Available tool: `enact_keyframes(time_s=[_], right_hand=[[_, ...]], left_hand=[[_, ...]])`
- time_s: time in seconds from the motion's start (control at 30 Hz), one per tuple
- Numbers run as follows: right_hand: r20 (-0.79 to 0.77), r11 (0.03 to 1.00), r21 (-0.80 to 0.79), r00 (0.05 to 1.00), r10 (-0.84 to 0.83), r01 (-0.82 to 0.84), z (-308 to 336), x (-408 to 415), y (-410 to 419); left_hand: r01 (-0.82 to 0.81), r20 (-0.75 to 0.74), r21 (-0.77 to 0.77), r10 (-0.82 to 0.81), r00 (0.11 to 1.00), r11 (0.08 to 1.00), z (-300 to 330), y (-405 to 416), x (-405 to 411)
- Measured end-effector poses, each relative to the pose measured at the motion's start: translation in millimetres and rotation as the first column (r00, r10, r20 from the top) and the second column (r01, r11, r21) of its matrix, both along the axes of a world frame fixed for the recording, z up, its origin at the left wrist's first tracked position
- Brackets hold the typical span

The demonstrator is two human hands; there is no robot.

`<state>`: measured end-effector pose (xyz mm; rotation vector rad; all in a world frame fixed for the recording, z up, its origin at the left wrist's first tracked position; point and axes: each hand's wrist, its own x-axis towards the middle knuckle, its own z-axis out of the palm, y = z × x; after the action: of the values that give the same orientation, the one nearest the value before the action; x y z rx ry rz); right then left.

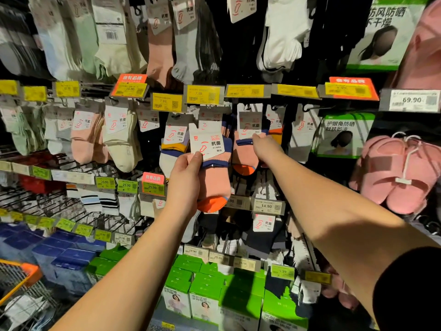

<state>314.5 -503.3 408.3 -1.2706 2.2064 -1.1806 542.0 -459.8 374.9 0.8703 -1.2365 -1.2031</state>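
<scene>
socks (pixel 214 185): pink, orange toe, navy band.

The sock pair (pixel 213 185) is soft, matt knit cloth, ribbed at the cuff, under a smooth white paper card (pixel 206 144); the hanging pair (pixel 245 158) looks like the same knit. The pink slippers (pixel 393 173) look like smooth, matt foam or rubber, and the green boxes (pixel 205 290) are slightly glossy cardboard. The hooks (pixel 71 206) are thin metal wire, and the price tags (pixel 167 102) are shiny paper.
</scene>
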Motion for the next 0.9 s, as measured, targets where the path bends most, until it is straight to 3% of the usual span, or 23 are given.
enact_keyframes(time_s=[0.17,0.33,0.4,0.47,0.6,0.77,0.9], right_hand=[[-0.05,0.991,0.051,0.991,-0.124,0.127,-17,-9,11],[0.047,0.928,-0.3,0.975,-0.219,0.223,-43,1,46],[0.113,0.918,-0.356,0.983,-0.144,0.175,-49,14,62],[0.241,0.928,-0.367,0.97,0.034,0.059,-55,30,75],[0.427,0.921,-0.374,0.862,0.274,-0.108,-57,52,86],[0.319,0.898,-0.417,0.902,0.29,-0.141,-37,47,91],[0.307,0.91,-0.407,0.925,0.225,-0.086,-24,38,81]], left_hand=[[0.011,-0.007,0.005,-0.011,1.0,1.0,-5,-3,-1],[0.028,-0.008,-0.001,-0.028,1.0,1.0,-10,-5,-7],[0.047,0.002,-0.01,-0.047,0.999,0.999,-11,-5,-12],[0.072,0.005,-0.01,-0.072,0.997,0.997,-12,-5,-19],[0.126,0.015,-0.022,-0.126,0.992,0.992,-14,-6,-34],[0.224,0.092,-0.054,-0.218,0.972,0.973,-11,-6,-49],[0.208,0.155,-0.02,-0.203,0.967,0.978,-1,-13,-62]])
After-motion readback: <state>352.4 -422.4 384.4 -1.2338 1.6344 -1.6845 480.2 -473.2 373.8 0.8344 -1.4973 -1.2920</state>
